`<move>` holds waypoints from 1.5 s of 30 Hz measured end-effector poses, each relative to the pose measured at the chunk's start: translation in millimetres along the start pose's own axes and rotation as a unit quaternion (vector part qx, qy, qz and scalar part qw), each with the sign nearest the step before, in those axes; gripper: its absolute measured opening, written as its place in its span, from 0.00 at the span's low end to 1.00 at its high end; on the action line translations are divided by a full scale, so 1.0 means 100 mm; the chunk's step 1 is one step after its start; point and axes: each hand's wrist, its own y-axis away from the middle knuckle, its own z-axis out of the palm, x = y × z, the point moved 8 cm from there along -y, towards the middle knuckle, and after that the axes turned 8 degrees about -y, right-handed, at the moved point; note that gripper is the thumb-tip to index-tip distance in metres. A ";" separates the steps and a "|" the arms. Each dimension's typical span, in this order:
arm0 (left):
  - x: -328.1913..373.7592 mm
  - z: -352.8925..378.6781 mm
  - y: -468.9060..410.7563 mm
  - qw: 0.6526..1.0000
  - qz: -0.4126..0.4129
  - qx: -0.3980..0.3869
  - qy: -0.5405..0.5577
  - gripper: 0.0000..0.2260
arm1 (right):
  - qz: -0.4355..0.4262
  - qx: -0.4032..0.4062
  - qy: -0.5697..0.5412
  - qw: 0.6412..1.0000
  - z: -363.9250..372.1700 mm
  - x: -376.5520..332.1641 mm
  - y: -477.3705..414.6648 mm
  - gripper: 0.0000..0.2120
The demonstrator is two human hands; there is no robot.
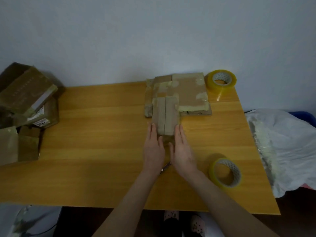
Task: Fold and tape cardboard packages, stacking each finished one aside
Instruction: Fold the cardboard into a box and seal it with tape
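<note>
1. Located small package (165,117) near table centre, just in front of flattened cardboard stack (188,89) at far edge. Noted top flaps down, with a seam along the middle.
2. Found left hand (153,147) and right hand (182,151) flat against the two sides of the package, fingers straight. Logged grip of both as wide: pressing only, curled round nothing.
3. Judged step in hand to be squaring the flaps shut ahead of taping.
4. To do well: press inward evenly from both sides to close the seam without a gap; flatten flaps flush; free one hand for tape only once the other pins the top; lay tape along the seam and down over both ends.
5. Counted two rolls: far tape roll (220,81) at far right corner, with a loose tail hanging, and near tape roll (224,172) by right edge.
6. Counted one package in work. Counted at least three finished packages (29,100) piled at left edge; could not resolve exact number. Could not count sheets in the cardboard stack.
7. Noted one slim tool (165,167), likely a cutter, under left wrist, and one white plastic bag (287,147) off right edge.
</note>
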 end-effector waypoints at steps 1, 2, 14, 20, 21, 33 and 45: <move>-0.03 0.02 -0.02 1.000 -0.002 -0.005 -0.001 0.24 | 0.002 0.007 -0.010 1.000 -0.01 0.03 -0.02 0.30; -0.06 0.03 -0.03 1.000 0.001 -0.010 -0.001 0.25 | -0.004 0.015 -0.017 1.000 -0.03 0.05 -0.05 0.30; -0.31 0.16 -0.38 0.997 0.060 -0.041 -0.040 0.34 | -0.081 0.087 0.076 0.990 -0.21 0.16 -0.33 0.38; -0.38 0.15 -0.30 0.997 0.079 -0.016 0.002 0.23 | -0.038 0.116 0.016 0.992 -0.13 0.21 -0.25 0.31; -0.38 0.18 -0.27 0.998 0.053 -0.020 0.011 0.22 | -0.003 0.110 -0.007 0.994 -0.07 0.24 -0.24 0.29; -0.26 0.04 -0.20 0.999 0.042 0.009 -0.022 0.22 | 0.041 0.123 -0.027 0.991 -0.28 0.24 -0.18 0.23; -0.41 -0.03 -0.29 0.996 -0.052 0.005 0.071 0.23 | 0.043 0.106 -0.017 0.993 -0.30 0.24 -0.25 0.17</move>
